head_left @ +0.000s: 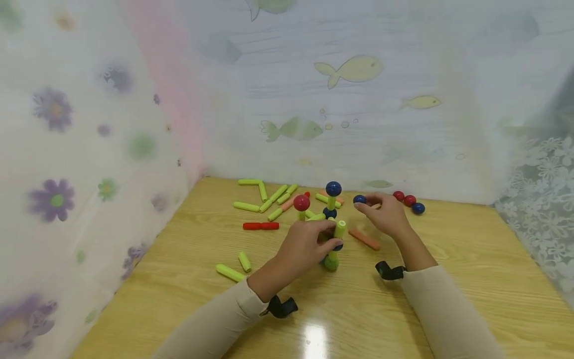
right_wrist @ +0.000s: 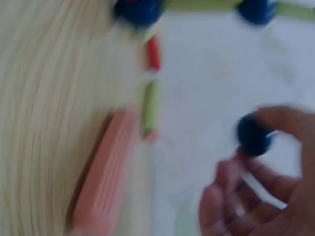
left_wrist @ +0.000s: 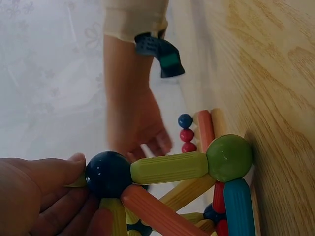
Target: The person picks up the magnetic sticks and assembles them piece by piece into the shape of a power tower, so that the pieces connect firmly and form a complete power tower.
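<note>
My left hand pinches an upright yellow-green rod on the near side of a built frame of rods and balls. Just under that grip sits a dark blue ball, and a green ball forms the frame's foot on the table. Two posts rise behind, one topped by a red ball, the other by a blue ball. Right of the frame, my right hand holds a loose blue ball between thumb and finger, above the table and apart from the frame. My left hand hides part of the frame.
An orange rod lies between the frame and my right forearm. Two red balls and a blue ball sit at the back right. Several yellow-green rods and a red pair lie left. A patterned curtain borders the table.
</note>
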Available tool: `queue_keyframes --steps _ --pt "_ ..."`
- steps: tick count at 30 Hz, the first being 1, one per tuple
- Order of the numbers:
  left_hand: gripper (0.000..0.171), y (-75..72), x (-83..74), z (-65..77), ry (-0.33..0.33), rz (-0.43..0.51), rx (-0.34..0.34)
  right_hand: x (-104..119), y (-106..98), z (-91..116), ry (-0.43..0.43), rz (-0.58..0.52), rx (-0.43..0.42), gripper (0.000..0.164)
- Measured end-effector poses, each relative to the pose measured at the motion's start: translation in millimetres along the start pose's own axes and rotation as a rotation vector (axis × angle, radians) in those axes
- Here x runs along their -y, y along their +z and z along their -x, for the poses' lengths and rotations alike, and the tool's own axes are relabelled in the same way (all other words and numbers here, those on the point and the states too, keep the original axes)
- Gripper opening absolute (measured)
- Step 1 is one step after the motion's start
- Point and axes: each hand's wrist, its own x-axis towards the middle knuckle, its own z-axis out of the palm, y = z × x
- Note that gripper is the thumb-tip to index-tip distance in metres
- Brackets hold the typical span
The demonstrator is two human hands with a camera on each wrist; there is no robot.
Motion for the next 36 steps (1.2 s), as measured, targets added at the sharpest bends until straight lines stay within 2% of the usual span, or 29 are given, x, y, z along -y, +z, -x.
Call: queue_keyframes --steps 2,5,8,11,13,21,28,32,34,36 --pt "0.026 0.5 1.1 0.3 0.001 0.000 -0.003 13 0 11 -0.083 -0.134 -0.050 0.054" --pt "0.028 1.7 0.9 -1.5 0.006 -0.002 -0.005 31 -3 31 -0.242 -0.313 -0.102 0.034" --pt "0.028 3.0 0.6 -2.8 0.006 -0.003 -0.002 47 -7 50 -0.402 -0.441 -0.085 0.022" --pt "0.026 2.5 0.7 -2.9 0.009 -0.005 -0.006 59 -6 64 -0.506 -0.482 -0.031 0.023" --pt "0.024 1.9 1.1 -2.4 0.013 -0.008 -0.008 63 -4 69 -0.535 -0.446 -0.007 0.025" --pt "0.018 0.5 2.4 -0.5 0.041 0.004 -0.022 65 2 72 -0.507 -0.250 0.001 0.038" --pt "0.018 -8.0 3.7 6.0 0.050 0.025 0.010 63 13 77 -0.423 -0.150 0.084 0.042" --pt "0.024 -26.1 13.4 14.9 0.067 0.111 0.066 62 23 78 -0.379 -0.117 0.090 0.049" --pt "0.020 -41.1 25.5 19.1 0.078 0.167 0.115 63 26 78 -0.366 -0.106 0.092 0.053" --pt "0.017 -59.6 43.1 22.4 0.063 0.222 0.192 64 29 79 -0.359 -0.103 0.095 0.058"
